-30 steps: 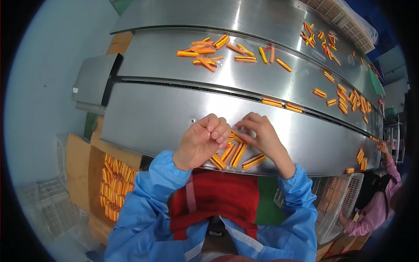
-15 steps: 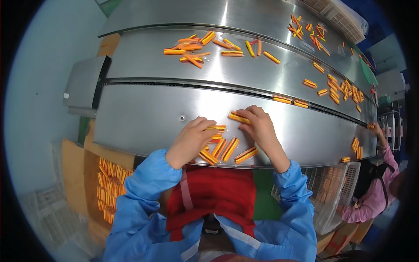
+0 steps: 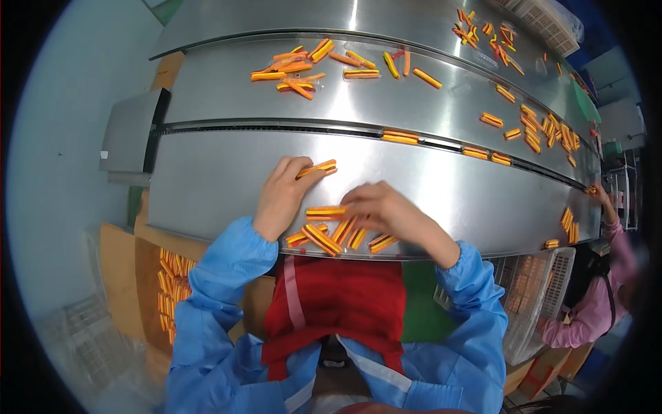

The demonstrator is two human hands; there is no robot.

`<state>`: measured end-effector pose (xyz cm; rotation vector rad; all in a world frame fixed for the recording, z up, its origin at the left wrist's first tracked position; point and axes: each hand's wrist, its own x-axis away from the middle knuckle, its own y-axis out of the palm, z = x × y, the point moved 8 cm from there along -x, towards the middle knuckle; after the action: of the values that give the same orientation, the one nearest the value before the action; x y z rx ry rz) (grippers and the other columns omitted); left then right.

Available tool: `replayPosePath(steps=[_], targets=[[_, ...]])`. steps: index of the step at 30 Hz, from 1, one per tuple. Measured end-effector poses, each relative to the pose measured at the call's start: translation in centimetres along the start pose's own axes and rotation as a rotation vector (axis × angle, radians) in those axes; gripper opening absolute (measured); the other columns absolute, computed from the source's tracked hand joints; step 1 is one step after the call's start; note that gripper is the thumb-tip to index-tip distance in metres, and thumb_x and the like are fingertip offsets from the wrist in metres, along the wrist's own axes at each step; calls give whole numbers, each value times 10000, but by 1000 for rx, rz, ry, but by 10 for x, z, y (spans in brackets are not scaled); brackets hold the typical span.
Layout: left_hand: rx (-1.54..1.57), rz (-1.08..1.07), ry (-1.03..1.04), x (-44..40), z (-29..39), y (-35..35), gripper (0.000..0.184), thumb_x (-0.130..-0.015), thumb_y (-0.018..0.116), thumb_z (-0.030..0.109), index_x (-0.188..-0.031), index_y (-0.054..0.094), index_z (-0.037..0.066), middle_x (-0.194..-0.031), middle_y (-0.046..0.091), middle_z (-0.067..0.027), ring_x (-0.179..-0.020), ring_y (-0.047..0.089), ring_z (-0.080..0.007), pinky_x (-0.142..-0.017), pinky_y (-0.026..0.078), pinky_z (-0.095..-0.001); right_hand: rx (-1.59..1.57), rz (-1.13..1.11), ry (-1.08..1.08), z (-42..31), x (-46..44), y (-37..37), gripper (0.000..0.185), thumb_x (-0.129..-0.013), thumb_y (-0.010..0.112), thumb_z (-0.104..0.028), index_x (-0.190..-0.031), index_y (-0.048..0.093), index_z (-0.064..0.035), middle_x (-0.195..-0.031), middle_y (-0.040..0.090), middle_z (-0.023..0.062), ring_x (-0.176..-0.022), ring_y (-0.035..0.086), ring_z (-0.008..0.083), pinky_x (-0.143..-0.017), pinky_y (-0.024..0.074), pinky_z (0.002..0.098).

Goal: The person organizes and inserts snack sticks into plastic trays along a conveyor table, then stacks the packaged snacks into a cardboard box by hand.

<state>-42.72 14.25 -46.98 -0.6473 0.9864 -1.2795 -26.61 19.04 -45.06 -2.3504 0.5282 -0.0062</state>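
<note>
My left hand (image 3: 279, 193) pinches a bundle of orange, yellow and dark red sticks (image 3: 318, 168) between thumb and fingers, a little above the steel table. My right hand (image 3: 389, 212) is over a small pile of similar bundles, its fingers smeared by motion. Whether it grips one cannot be made out. Below its fingertips, an orange-and-yellow bundle (image 3: 324, 213) lies crosswise at the top of the pile. Another bundle (image 3: 321, 239) slants near the table's front edge, and others are partly hidden under the right hand.
A narrow slot across the steel table (image 3: 227, 179) carries bundles (image 3: 400, 136) in a row. Loose sticks (image 3: 289, 65) lie on the panel beyond. At left stands a cardboard box (image 3: 124, 290) of bundles; at right, a plastic crate (image 3: 557, 290) and a co-worker in a pink sleeve (image 3: 576, 331).
The bundle from my right hand now appears in the slot, where the other bundles have shifted right. My right hand came back to the pile; my left hand rose with a bundle.
</note>
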Motion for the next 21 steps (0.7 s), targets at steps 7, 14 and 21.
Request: replayPosePath(steps=[7,14,21], targets=[[-45,-3,129,-30,-4,6,146,-822,611,40,-965,635,31,-1026,578,-88,-984,560,-274,-829,502,-363,132,260,206,71,34,-52,197,-786,725,-13,-977,684,-35,-1030,628,87,-905,622,238,-767,528,325],[-126,-196,210,-91,10,52,294,-842,567,-23,-1131,615,2,-1152,589,-158,-1141,548,-316,-962,468,-365,232,120,285,73,24,-71,168,-778,733,-17,-939,690,-43,-947,598,84,-826,605,205,-732,511,301],[159,-174,122,-38,18,16,441,-909,458,-19,-1341,521,40,-1370,526,-184,-1314,465,-321,-1128,347,-392,46,336,636,107,93,-120,306,-770,721,37,-1060,718,-62,-972,592,91,-755,583,162,-713,516,284]])
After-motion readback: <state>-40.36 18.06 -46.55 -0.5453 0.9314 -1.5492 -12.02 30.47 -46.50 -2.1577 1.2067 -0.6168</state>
